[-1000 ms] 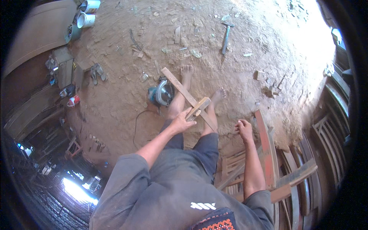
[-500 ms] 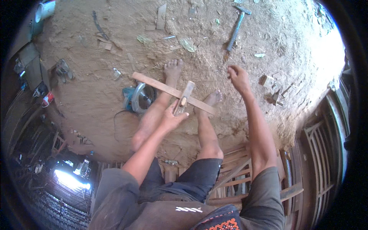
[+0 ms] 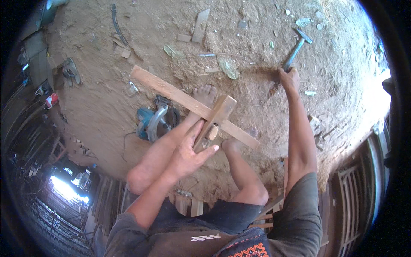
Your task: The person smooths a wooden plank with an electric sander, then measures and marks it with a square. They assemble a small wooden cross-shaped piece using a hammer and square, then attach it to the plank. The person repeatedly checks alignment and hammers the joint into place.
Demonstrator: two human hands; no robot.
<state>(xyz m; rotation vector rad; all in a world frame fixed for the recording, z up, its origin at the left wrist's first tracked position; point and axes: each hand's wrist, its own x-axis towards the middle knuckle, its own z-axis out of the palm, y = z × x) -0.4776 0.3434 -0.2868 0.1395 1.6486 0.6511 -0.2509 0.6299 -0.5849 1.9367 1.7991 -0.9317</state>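
My left hand (image 3: 188, 153) grips the near end of a short wooden block (image 3: 215, 120) that lies crosswise on a long wooden slat (image 3: 171, 92). The slat rests on the sandy ground, over my bare left foot (image 3: 204, 95). My right arm reaches far forward, and my right hand (image 3: 289, 79) is closed around the handle of a hammer (image 3: 296, 48) lying on the ground, its head pointing away from me. My right foot (image 3: 231, 144) sits under the slat's right end.
A blue circular saw (image 3: 155, 121) with its cord lies just left of my left leg. Wood scraps (image 3: 200, 25) and chips litter the sawdust floor. Sandals (image 3: 70, 70) lie at the left. Wooden frames (image 3: 351, 188) are stacked at the right.
My right hand has stretched forward from near the slat to the hammer and closed on its handle. My left hand has stayed on the block.
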